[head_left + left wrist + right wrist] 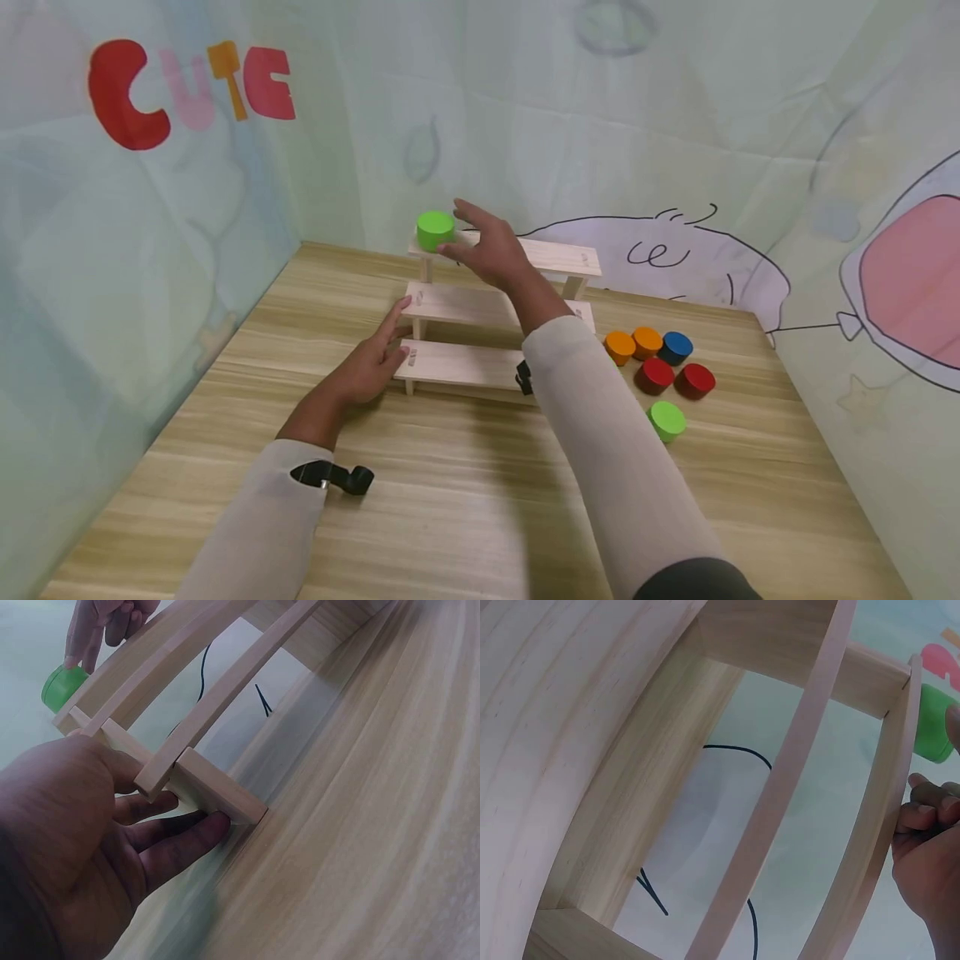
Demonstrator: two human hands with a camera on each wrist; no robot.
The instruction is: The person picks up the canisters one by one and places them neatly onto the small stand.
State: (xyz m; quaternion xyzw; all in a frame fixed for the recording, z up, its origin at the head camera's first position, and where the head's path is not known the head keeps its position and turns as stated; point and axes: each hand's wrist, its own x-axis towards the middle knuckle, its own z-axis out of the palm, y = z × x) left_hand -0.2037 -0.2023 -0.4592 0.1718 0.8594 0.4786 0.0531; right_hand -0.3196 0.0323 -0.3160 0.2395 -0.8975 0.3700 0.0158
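A three-step wooden rack point(465, 364) stands on the table. On the left end of its top step sits a green cylinder block point(436, 231). My right hand point(491, 250) is just right of that block, thumb by its lower side, fingers spread away from it. In the left wrist view, a fingertip of that hand overlaps the green block point(61, 687). My left hand point(367, 367) holds the rack's left side. Its thumb lies at the bottom step's end, and the left wrist view shows curled fingers point(184, 851) against the side support.
Right of the rack lie loose cylinder blocks: two orange point(647, 342), one blue point(676, 347), two red point(695, 381) and a green one point(667, 421). Another green bit shows beside my right sleeve point(600, 417). Printed curtains point(480, 100) hang behind the table and at its sides.
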